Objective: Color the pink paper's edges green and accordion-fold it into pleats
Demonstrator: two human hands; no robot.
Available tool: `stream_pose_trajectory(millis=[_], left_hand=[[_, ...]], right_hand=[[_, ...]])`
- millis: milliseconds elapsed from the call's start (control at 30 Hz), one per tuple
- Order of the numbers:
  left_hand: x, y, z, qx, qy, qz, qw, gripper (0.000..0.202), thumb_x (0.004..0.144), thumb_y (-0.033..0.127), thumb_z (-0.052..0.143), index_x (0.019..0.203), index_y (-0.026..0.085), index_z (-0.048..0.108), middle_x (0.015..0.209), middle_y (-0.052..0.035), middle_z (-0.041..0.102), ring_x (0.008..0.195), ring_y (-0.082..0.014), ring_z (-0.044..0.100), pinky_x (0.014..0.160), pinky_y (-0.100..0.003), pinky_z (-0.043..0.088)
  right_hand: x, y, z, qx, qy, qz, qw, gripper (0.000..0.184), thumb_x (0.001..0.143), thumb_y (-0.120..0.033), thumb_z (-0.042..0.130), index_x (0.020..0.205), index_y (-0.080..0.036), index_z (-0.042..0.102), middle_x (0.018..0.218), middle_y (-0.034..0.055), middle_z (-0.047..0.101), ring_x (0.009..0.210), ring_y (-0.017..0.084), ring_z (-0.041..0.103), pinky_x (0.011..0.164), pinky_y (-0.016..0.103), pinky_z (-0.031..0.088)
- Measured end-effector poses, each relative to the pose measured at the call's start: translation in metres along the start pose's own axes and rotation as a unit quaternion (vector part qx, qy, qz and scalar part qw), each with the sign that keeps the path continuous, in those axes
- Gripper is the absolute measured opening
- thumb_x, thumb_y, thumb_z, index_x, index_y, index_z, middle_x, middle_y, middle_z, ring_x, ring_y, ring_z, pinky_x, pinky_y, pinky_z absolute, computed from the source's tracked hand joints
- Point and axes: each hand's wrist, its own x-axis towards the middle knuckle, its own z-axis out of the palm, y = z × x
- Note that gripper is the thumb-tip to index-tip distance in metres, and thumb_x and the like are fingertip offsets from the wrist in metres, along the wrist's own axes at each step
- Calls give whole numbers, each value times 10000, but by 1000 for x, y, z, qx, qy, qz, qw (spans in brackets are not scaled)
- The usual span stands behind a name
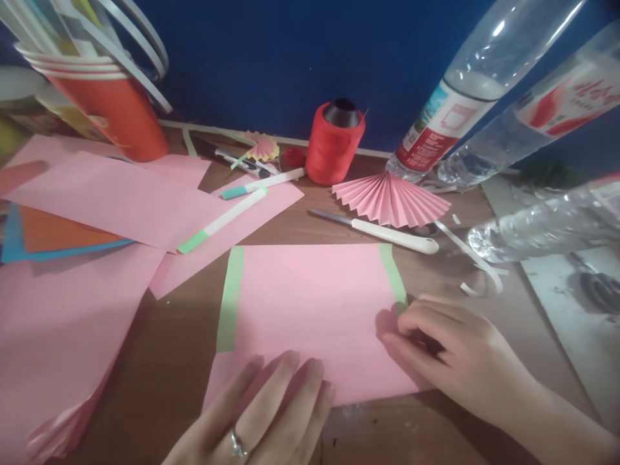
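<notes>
Blue wall (pixel 242 58) stood behind the brown table (pixel 159 355) in the head view, my only one. I saw the pink sheet (pixel 310 303) lying directly before both hands, wider from side to side than it was deep. Its right green strip (pixel 393 274) ran from the far edge down to the right hand (pixel 465 355), the nearer one; those fingers were curled, thumb close to forefinger, and I couldn't tell whether they pinched it. The left hand (pixel 271 420) rested spread, palm down, over the near edge.
</notes>
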Motion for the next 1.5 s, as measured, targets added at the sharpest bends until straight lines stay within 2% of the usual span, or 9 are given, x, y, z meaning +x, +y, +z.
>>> stream_pose_trajectory(millis=[167, 500, 867, 1000, 1100, 1300, 1500], left_hand=[[1, 1, 0, 10, -8, -32, 999, 397, 853, 255, 448, 1240, 241, 536, 1328, -4, 490, 1210, -238, 410, 1125, -500, 143], [1, 5, 1, -4, -26, -40, 999, 399, 885, 222, 393, 1264, 218, 517, 1325, -12, 492, 1189, -234, 431, 1125, -483, 155], [4, 1, -2, -9, -22, -45, 999, 362, 900, 295, 429, 1240, 242, 540, 1314, -11, 497, 1199, -233, 421, 1125, -491, 162], [4, 1, -6, -3, -48, -36, 998, 397, 883, 335, 484, 1268, 237, 511, 1333, -29, 479, 1208, -232, 414, 1112, -475, 198], [4, 1, -9, 4, -57, -32, 998, 390, 890, 306, 468, 1272, 237, 506, 1320, -20, 497, 1189, -229, 427, 1092, -467, 233], [5, 1, -13, 16, -63, -25, 998, 379, 891, 266, 446, 1262, 237, 514, 1288, -11, 526, 1145, -236, 461, 1002, -437, 332], [4, 0, -11, 28, -46, -18, 998, 371, 881, 288, 488, 1245, 231, 528, 1268, -23, 534, 1126, -247, 464, 984, -456, 339]], right_hand=[[2, -2, 0, 3, 6, -2, 1000, 250, 850, -210, 547, 620, -198, 447, 556, -33, 433, 540, 119, 417, 542, 257, 317], [1, -2, 0, 1, 10, -10, 1000, 257, 850, -204, 559, 621, -189, 443, 557, -36, 427, 536, 109, 403, 551, 248, 319], [-1, -1, 1, -3, 3, -11, 1000, 255, 854, -206, 552, 629, -196, 432, 566, -38, 409, 542, 113, 398, 552, 258, 317], [-3, 1, 4, -4, -4, 0, 1000, 256, 864, -235, 546, 630, -202, 445, 573, -32, 436, 542, 119, 422, 547, 265, 327], [-4, 1, 5, -4, -11, 8, 1000, 278, 869, -267, 542, 620, -208, 433, 571, -31, 449, 534, 122, 434, 546, 269, 337], [-8, 4, 7, -9, -11, 3, 1000, 301, 871, -326, 541, 616, -210, 430, 567, -33, 456, 519, 119, 448, 539, 269, 343], [-10, 7, 9, -25, -19, 7, 999, 293, 864, -340, 555, 624, -210, 450, 577, -35, 472, 523, 117, 473, 543, 267, 358]])
